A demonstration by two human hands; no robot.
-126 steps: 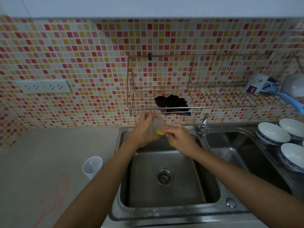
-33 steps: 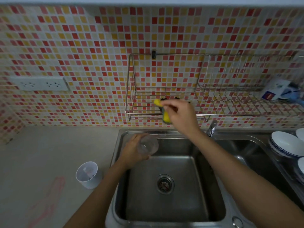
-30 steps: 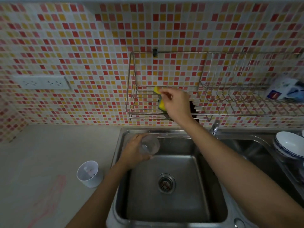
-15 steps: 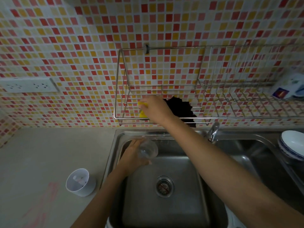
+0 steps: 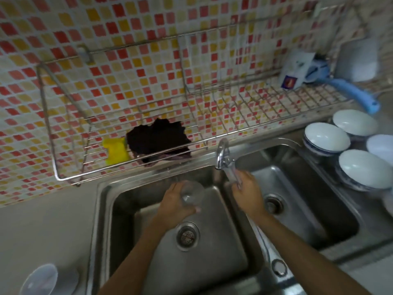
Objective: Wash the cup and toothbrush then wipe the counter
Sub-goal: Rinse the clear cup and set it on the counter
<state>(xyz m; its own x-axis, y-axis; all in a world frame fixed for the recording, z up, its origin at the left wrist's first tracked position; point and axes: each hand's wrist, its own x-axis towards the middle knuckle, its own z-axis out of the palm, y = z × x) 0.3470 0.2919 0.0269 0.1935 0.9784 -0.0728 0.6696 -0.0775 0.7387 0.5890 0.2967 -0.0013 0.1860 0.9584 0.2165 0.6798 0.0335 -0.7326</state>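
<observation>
My left hand (image 5: 173,204) holds a clear plastic cup (image 5: 192,194) over the left basin of the steel sink (image 5: 106,209), its mouth turned toward me. My right hand (image 5: 247,193) is on the lever of the chrome tap (image 5: 223,155) between the two basins. No water stream is visible. A yellow sponge (image 5: 116,152) lies on the wire wall rack (image 5: 63,133), beside a dark cloth (image 5: 158,139). A white cup (image 5: 42,279) stands on the counter (image 5: 42,226) at the lower left; no toothbrush can be made out in the blur.
Several white bowls (image 5: 326,137) are stacked upside down on the drainboard at the right. A blue-handled brush (image 5: 348,90) and a white packet (image 5: 294,70) sit at the rack's right end. The left drain (image 5: 187,236) is open.
My right hand left the yellow sponge on the rack and came down to the tap lever. My left hand kept the clear cup over the basin. The view shifted right and closer.
</observation>
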